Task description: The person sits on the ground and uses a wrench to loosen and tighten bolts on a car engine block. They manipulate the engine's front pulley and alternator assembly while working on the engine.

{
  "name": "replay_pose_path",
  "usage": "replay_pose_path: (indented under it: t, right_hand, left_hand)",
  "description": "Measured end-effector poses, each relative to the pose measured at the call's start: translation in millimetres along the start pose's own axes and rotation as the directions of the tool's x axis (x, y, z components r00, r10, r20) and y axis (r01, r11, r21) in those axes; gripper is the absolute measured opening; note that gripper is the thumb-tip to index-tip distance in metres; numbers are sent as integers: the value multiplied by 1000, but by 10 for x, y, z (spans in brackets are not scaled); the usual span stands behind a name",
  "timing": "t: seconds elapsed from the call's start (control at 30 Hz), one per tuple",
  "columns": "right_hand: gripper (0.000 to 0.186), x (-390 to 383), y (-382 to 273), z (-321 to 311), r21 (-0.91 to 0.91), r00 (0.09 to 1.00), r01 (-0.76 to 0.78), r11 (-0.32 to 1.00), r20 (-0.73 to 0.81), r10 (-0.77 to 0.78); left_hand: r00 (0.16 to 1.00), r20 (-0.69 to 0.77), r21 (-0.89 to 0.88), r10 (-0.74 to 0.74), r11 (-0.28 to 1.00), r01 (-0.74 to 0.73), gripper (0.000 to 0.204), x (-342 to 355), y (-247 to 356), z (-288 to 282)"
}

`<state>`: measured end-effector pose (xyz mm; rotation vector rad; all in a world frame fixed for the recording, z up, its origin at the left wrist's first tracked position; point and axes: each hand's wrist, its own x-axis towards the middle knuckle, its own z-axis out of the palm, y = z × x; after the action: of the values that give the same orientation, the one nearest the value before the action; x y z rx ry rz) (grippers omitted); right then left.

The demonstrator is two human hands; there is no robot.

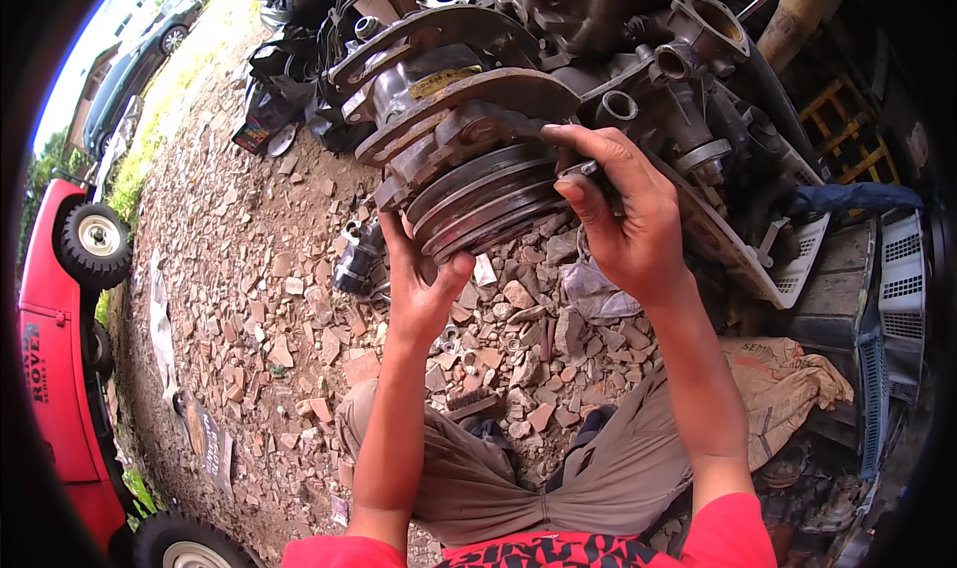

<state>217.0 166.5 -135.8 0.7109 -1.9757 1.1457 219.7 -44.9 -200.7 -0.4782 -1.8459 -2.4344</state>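
Observation:
Both hands are on a heavy, dark metal assembly (469, 104) with curved plates and a grooved pulley (488, 199) at its near end. My left hand (419, 294) grips the pulley end from the left, fingers up along its side and thumb at the lower rim. My right hand (623, 224) is curled at the pulley's right side, index finger reaching over the top and thumb by a small metal stud (588, 169). Whether it also holds that stud is unclear. More greasy cast housings (698, 129) lie just behind and to the right.
Broken stone ground (259, 309) surrounds my bent legs, with a small motor-like part (354, 264) and a brush (469, 403) on it. Right are perforated plastic panels (902, 299) and a sack (788, 378). Black bags (334, 119) lie behind; a red vehicle (55, 349) stands left.

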Motion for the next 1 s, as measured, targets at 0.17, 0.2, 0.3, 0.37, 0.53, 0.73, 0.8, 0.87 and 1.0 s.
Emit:
replay_pose_path:
  t: [0.17, 0.2, 0.3, 0.37, 0.53, 0.73, 0.8, 0.87, 1.0]
  right_hand:
    - [30, -41, -46, 15, 74, 977, -158, 985, -130, 166]
    - [29, -56, -64, 44, 113, 963, -183, 977, -180, 201]
    - [25, 2, -208, -22, 345, 909, -246, 906, -241, 339]
    - [33, 42, -110, -72, 478, 847, -262, 838, -303, 438]
    - [38, 11, 342, -332, 808, 570, -254, 532, -319, 757]
    - [30, -12, 455, -318, 800, 527, -171, 575, -419, 740]
    - [29, -12, 475, -326, 799, 512, -163, 579, -433, 742]
    - [28, -31, 509, -350, 816, 500, -156, 556, -420, 757]
    - [25, -29, 492, -348, 836, 500, -148, 528, -397, 770]
  left_hand:
    - [1000, 6, 26, 8, 1000, -8, 107, 23, -5, 19]
    - [1000, -4, 16, 12, 1000, -12, 108, 16, -10, 17]
    - [1000, -25, -8, 13, 1000, -13, 109, -5, -37, 4]
    - [1000, -27, -6, 4, 1000, -4, 109, -28, -45, -31]
    - [1000, -7, 7, -7, 1000, 7, 109, 1, -29, -4]
    - [1000, -19, 9, 1, 1000, -1, 111, -7, -50, -12]
    - [1000, -18, 14, 6, 1000, -6, 112, -5, -62, -23]
    - [1000, -20, 17, 7, 1000, -6, 112, -4, -58, -16]
    - [1000, -23, 21, 3, 1000, -3, 112, -6, -44, -12]
